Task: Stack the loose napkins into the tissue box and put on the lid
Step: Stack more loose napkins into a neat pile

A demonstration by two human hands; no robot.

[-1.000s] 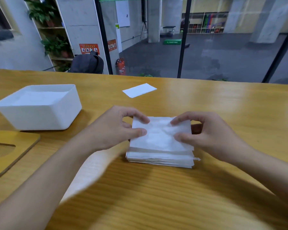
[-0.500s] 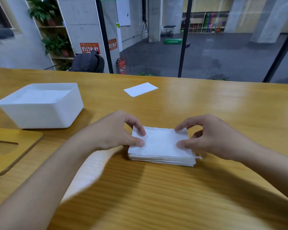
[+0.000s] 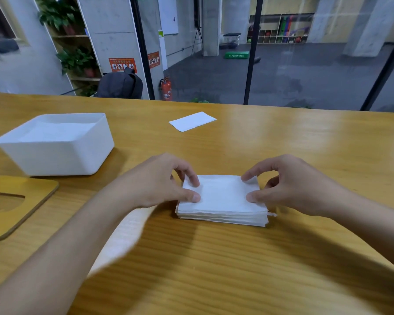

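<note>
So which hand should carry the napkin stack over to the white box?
Left, probably. The left hand sits on the left edge of the napkin stack, the side facing the white box; the right hand holds the right edge and would have to cross over the stack.

top napkin (image 3: 223,194) smoothed flat, napkin stack (image 3: 223,218) pressed lower

Wooden table (image 3: 305,144); behind it black backpack (image 3: 120,85), red fire extinguisher (image 3: 166,89), potted plants (image 3: 76,61)
</note>
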